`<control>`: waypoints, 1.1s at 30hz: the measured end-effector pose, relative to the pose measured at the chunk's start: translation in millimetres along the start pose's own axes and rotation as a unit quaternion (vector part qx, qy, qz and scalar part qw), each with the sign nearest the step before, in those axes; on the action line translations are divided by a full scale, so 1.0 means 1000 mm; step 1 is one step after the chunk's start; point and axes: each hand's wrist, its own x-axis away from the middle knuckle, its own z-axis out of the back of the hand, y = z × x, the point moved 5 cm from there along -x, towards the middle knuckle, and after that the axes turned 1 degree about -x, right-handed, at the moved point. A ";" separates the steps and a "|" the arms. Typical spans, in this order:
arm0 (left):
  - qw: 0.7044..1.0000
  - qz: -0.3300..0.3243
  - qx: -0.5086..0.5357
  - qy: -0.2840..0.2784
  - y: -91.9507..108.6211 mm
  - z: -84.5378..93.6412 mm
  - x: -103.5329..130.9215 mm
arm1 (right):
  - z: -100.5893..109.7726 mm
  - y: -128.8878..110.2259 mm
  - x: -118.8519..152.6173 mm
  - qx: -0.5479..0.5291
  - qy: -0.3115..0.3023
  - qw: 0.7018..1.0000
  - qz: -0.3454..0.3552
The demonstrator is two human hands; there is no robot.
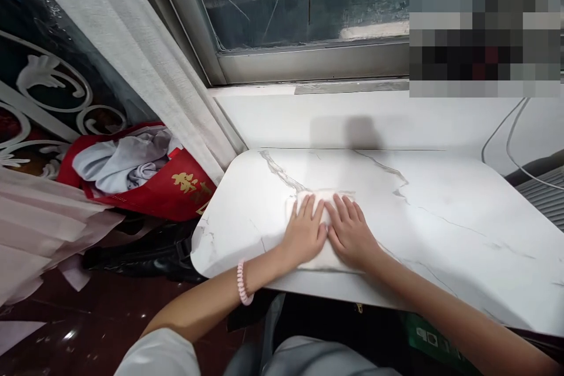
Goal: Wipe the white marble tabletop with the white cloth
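Observation:
A folded white cloth [328, 259] lies on the white marble-patterned table [440, 211], close to its front edge. My left hand [306, 232] rests flat on the cloth's left part with its fingers stretched out. Beside it, my right hand [351, 230] lies flat on the right part, fingers also extended. The thumbs almost meet over the middle of the cloth. Much of the cloth is hidden beneath both hands. A pink beaded bracelet [243, 283] circles my left wrist.
Behind the table are a white wall and a metal-framed window [308, 61]. A red bag [185, 188] with light-coloured fabric stands at the left, beside a pale curtain [132, 29]. White cables [509, 129] hang at the right. A green box [429, 338] is under the table.

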 end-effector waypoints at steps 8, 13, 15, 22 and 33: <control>0.999 0.026 -0.033 0.030 -0.080 0.005 -0.113 | -0.026 0.030 -0.128 -0.027 0.000 0.998 -0.059; 0.996 0.040 -0.053 0.057 -0.080 -0.004 -0.170 | -0.031 0.071 -0.164 -0.001 0.024 0.999 -0.041; 0.995 0.048 -0.059 0.069 -0.069 -0.011 -0.183 | -0.031 0.090 -0.164 0.008 0.026 0.999 -0.028; 0.996 0.026 -0.048 0.069 -0.014 -0.026 -0.185 | -0.023 0.131 -0.122 0.010 0.002 0.998 -0.062; 0.999 -0.033 -0.013 0.003 0.082 -0.029 -0.059 | 0.013 0.097 0.037 0.031 0.029 0.999 -0.001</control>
